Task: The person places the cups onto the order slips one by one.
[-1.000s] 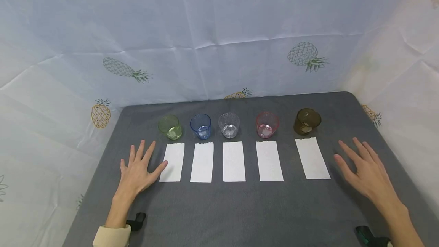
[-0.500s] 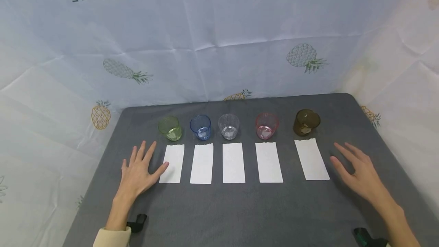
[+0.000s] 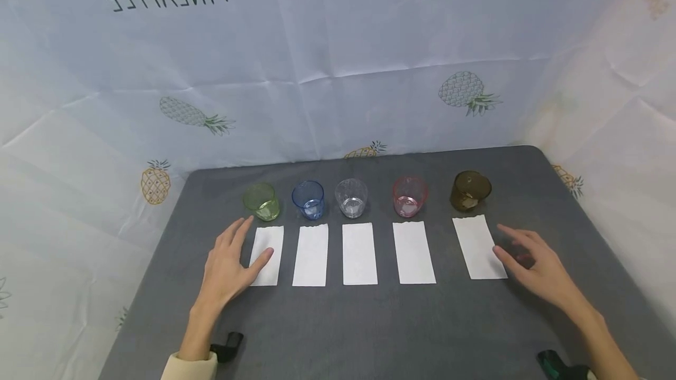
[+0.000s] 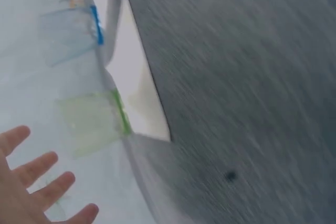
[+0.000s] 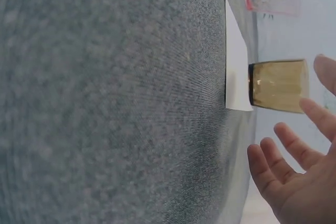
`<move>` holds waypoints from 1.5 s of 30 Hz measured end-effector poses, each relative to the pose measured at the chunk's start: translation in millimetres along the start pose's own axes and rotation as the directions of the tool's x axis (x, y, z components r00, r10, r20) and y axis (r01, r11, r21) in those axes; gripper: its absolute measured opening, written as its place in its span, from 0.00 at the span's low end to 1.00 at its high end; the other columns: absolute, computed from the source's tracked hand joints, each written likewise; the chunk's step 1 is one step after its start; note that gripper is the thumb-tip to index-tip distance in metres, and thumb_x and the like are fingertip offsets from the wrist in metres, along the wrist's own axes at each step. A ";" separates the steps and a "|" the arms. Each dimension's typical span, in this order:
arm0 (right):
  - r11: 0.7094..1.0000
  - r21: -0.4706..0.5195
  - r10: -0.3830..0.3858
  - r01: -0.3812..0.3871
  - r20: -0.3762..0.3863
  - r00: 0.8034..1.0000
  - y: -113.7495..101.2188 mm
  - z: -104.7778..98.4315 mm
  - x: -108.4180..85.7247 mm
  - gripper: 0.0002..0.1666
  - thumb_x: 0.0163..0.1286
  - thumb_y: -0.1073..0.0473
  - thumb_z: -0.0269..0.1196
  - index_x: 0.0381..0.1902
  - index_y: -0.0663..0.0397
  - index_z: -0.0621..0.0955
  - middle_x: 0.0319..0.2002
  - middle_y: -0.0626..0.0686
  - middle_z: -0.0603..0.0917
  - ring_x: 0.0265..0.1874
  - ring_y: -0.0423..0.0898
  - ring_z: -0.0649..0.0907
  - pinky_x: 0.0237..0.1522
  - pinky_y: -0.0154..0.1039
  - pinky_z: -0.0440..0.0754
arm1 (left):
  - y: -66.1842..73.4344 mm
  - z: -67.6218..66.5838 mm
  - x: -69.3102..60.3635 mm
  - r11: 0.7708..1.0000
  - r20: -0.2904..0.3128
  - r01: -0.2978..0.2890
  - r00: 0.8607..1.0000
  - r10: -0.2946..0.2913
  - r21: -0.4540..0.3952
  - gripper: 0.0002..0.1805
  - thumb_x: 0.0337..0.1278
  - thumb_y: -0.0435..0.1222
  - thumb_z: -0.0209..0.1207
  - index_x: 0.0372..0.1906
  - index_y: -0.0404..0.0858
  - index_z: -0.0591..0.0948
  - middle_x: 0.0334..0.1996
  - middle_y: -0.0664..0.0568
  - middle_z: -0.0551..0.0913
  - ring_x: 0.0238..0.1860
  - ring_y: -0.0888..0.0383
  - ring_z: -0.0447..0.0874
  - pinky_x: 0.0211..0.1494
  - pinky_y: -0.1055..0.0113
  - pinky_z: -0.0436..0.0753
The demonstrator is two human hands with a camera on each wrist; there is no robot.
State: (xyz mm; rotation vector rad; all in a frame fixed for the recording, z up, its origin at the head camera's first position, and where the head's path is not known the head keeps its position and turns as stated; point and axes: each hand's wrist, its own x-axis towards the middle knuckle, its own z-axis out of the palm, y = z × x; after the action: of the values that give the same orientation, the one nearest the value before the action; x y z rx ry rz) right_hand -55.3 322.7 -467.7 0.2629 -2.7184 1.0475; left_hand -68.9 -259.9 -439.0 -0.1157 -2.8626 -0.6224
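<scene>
Currently the left hand (image 3: 227,268) lies near the green cup (image 3: 261,201), which stands ahead of it and slightly to its right; the left wrist view confirms a gap between the two. The hand's fingers are extended, its thumb is spread out over the leftmost paper (image 3: 270,242), and it holds nothing. Similarly, the right hand (image 3: 541,268) is nearer to the brown cup (image 3: 470,191), located ahead and to its left; its fingers are loosely bent and apart, holding nothing, with the thumb at the edge of the rightmost paper (image 3: 477,248). Both cups stand upright, wider at the rim. Leftmost and rightmost papers run lengthwise away from the person, the latter noticeably slanted; whether the brown cup's base touches its paper cannot be determined. Between them stand the blue cup (image 3: 308,199), clear cup (image 3: 351,198) and pink cup (image 3: 409,196). Blue and green are close neighbours, limiting sideways room there; the widest gap separates pink from brown. Behind the row, the far edge of the surface (image 3: 359,333) meets a hanging cloth (image 3: 317,28).
</scene>
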 end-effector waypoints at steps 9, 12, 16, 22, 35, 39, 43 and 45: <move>1.000 -0.002 0.025 -0.025 0.048 0.999 8.1 2.9 2.2 0.34 0.60 0.60 0.76 0.65 0.58 0.80 0.54 0.60 0.81 0.44 0.15 0.69 0.35 0.21 0.77 | 32.1 8.0 9.6 0.987 0.002 -0.014 1.000 0.015 -0.159 0.46 0.57 0.53 0.68 0.78 0.46 0.64 0.77 0.43 0.63 0.75 0.37 0.63 0.62 0.24 0.69; 0.999 -0.018 0.040 -0.039 0.071 0.997 10.0 3.0 3.2 0.35 0.60 0.58 0.77 0.64 0.58 0.80 0.55 0.61 0.80 0.44 0.14 0.68 0.34 0.26 0.78 | 47.2 10.4 17.4 0.975 -0.003 -0.031 1.000 0.031 -0.218 0.47 0.56 0.53 0.69 0.79 0.47 0.63 0.78 0.44 0.61 0.76 0.39 0.63 0.65 0.25 0.69; 0.998 -0.032 0.049 -0.046 0.087 0.995 11.2 3.4 4.6 0.35 0.59 0.57 0.77 0.63 0.58 0.81 0.54 0.63 0.80 0.43 0.15 0.67 0.33 0.27 0.78 | 67.0 14.8 29.5 0.955 -0.012 -0.068 0.998 0.067 -0.290 0.49 0.54 0.53 0.71 0.79 0.50 0.63 0.78 0.46 0.61 0.77 0.42 0.61 0.66 0.28 0.70; 0.999 -0.008 0.042 -0.042 0.103 0.994 18.0 3.8 3.8 0.35 0.59 0.57 0.77 0.63 0.58 0.81 0.53 0.59 0.80 0.44 0.17 0.68 0.34 0.24 0.76 | 92.1 27.3 45.7 0.907 -0.007 -0.132 0.990 0.141 -0.400 0.51 0.51 0.51 0.73 0.80 0.49 0.61 0.79 0.44 0.60 0.78 0.42 0.61 0.72 0.32 0.68; 0.998 0.060 -0.004 -0.004 0.134 0.991 31.6 5.8 1.9 0.32 0.59 0.62 0.76 0.62 0.59 0.81 0.52 0.50 0.75 0.44 0.24 0.68 0.34 0.26 0.69 | 147.5 55.2 80.1 0.810 0.035 -0.215 0.960 0.278 -0.545 0.51 0.50 0.50 0.73 0.79 0.51 0.62 0.77 0.48 0.63 0.78 0.46 0.63 0.75 0.37 0.67; 0.998 0.055 -0.014 0.007 0.134 0.991 32.1 7.4 1.5 0.31 0.60 0.61 0.76 0.61 0.59 0.82 0.51 0.52 0.75 0.43 0.27 0.66 0.35 0.27 0.66 | 165.8 64.1 92.0 0.782 0.053 -0.241 0.943 0.330 -0.576 0.50 0.51 0.48 0.73 0.79 0.49 0.62 0.76 0.49 0.65 0.75 0.46 0.67 0.74 0.41 0.72; 0.998 0.065 -0.010 0.001 0.146 0.989 32.8 8.0 0.6 0.31 0.60 0.61 0.75 0.62 0.58 0.81 0.52 0.52 0.74 0.43 0.28 0.65 0.35 0.28 0.65 | 184.5 72.8 102.4 0.752 0.070 -0.251 0.928 0.367 -0.609 0.49 0.53 0.47 0.73 0.79 0.45 0.62 0.74 0.47 0.67 0.72 0.45 0.70 0.71 0.44 0.76; 0.997 0.071 -0.010 -0.001 0.148 0.989 32.9 8.1 0.1 0.31 0.61 0.61 0.75 0.62 0.58 0.81 0.52 0.51 0.74 0.43 0.29 0.66 0.35 0.29 0.66 | 193.3 76.6 106.7 0.742 0.081 -0.248 0.923 0.376 -0.624 0.49 0.53 0.46 0.73 0.79 0.44 0.63 0.74 0.47 0.67 0.72 0.46 0.70 0.70 0.45 0.76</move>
State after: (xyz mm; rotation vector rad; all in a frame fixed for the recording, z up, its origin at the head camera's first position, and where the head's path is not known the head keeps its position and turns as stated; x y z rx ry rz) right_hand -64.5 341.3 -494.6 0.3729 -2.8128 1.1689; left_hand -163.9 -49.0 -406.0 -0.7884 -2.5959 -1.4960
